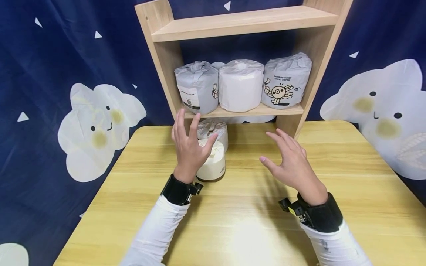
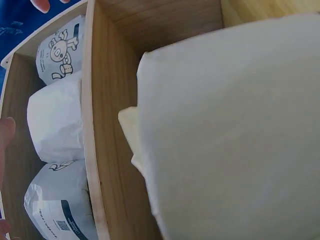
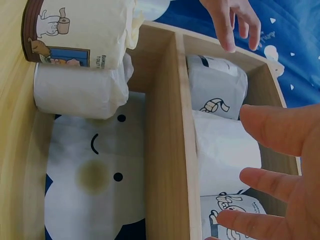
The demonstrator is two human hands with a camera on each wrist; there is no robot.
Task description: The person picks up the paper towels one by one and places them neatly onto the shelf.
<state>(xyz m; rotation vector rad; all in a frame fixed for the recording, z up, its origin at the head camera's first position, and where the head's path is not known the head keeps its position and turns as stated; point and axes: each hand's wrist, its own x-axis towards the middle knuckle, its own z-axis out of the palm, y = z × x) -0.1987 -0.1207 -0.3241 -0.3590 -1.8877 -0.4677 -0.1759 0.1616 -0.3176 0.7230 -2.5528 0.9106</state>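
We hover left hand (image 1: 189, 147), fingers spread, over front roll (image 1: 212, 162) at frame centre | right hand (image 1: 293, 162) wide, empty | risk: a careless grab topples it into rear roll (image 1: 213, 130) (just behind, under shelf (image 1: 246, 111)).

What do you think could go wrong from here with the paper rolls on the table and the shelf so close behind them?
The left hand hovers open at the cream roll, with no grip shown; a careless touch might tip it into the wrapped roll just behind. The middle shelf already holds three rolls side by side, so squeezing in another could push one off. The right hand is open and apart from everything, so it offers no support.
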